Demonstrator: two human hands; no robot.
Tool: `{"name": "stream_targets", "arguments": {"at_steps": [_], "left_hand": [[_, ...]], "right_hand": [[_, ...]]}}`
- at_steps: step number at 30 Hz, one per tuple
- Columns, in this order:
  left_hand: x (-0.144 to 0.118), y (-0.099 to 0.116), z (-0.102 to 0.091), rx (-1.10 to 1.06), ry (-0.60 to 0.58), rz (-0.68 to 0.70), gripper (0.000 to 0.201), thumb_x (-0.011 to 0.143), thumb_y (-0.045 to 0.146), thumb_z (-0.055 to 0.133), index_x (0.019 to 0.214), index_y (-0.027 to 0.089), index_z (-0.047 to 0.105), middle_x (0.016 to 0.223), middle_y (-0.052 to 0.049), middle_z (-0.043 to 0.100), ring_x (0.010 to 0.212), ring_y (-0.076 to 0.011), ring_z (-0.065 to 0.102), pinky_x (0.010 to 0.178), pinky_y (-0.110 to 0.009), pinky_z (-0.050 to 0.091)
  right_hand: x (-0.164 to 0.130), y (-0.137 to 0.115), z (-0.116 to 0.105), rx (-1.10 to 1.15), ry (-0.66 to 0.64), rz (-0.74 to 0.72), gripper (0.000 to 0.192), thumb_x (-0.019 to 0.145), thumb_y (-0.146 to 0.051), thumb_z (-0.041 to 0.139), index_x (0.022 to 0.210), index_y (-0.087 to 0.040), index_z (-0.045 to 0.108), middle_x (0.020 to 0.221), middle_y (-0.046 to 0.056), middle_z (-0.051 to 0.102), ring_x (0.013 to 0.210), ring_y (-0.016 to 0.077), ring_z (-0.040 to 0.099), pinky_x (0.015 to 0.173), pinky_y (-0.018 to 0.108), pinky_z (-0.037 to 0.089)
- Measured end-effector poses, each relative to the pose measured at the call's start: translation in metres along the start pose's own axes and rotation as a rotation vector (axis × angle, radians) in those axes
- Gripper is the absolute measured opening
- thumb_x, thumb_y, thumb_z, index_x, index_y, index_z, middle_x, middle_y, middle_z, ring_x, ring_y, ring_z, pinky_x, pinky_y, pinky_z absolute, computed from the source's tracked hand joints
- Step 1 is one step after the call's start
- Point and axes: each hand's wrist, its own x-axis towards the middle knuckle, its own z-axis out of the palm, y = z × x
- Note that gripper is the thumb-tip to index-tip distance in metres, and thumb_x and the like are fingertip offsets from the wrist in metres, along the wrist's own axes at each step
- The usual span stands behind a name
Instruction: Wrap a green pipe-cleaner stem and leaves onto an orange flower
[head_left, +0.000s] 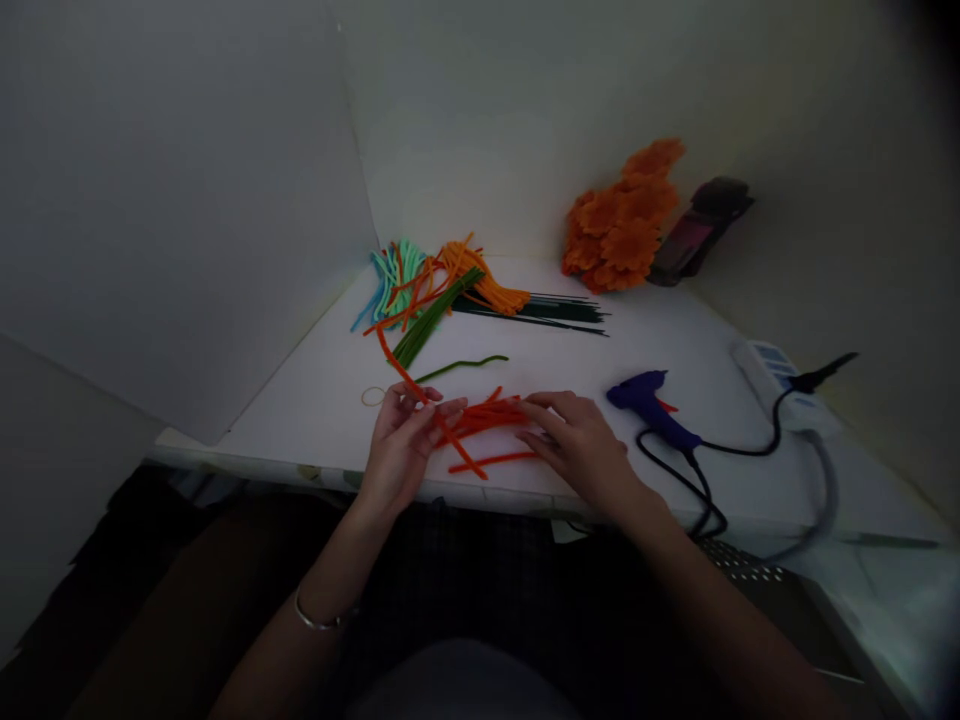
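My left hand (399,440) is closed with a bright orange pipe cleaner (470,460) pinched between thumb and fingers. That stem runs diagonally, from upper left of the hand down to the right. Beside it lies a small bunch of orange pipe cleaners (495,416) near the table's front edge. At the bunch's right end is my right hand (574,437), thumb and fingers apart, fingertips touching or just over the stems. A single orange pipe cleaner (491,461) lies nearer the edge, its right end hidden under the right hand.
Behind are a green pipe cleaner bundle (429,325), lighter orange ones (487,277), mint ones (405,270) and dark thin stems (562,312). Orange flowers (622,230) stand by the wall. Rightward lie a blue glue gun (651,402), its cord and a power strip (772,375).
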Motion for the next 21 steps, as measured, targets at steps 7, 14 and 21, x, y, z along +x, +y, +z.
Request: {"name": "stream_targets", "arguments": {"at_steps": [7,14,21], "left_hand": [[-0.015,-0.016,0.024,-0.151,-0.007,-0.111,0.018,0.076,0.009,0.057,0.086,0.019,0.045,0.090,0.000,0.060,0.099,-0.0218,0.062,0.094,-0.039,0.045],[-0.015,-0.029,0.031,-0.044,-0.085,-0.081,0.031,0.076,0.009,0.056,0.098,0.023,0.039,0.092,0.000,0.062,0.090,-0.0193,0.065,0.082,-0.036,0.051],[-0.006,-0.034,0.030,0.095,-0.057,-0.094,0.028,0.075,0.017,0.060,0.088,0.021,0.035,0.087,0.000,0.065,0.084,-0.0186,0.066,0.073,-0.035,0.054]], "right_hand": [[-0.005,-0.010,0.002,0.482,0.085,-0.158,0.026,0.083,-0.024,0.056,0.108,-0.024,0.060,0.087,0.005,0.062,0.080,0.0157,0.057,0.071,0.031,0.046],[-0.006,-0.011,0.003,0.775,0.118,-0.012,0.017,0.081,-0.018,0.057,0.097,-0.023,0.062,0.090,0.002,0.064,0.085,0.0137,0.059,0.076,0.028,0.048],[-0.005,-0.013,0.005,0.894,0.108,0.284,0.010,0.086,-0.023,0.049,0.093,-0.019,0.055,0.077,0.001,0.061,0.071,0.0114,0.060,0.067,0.026,0.048]]}}
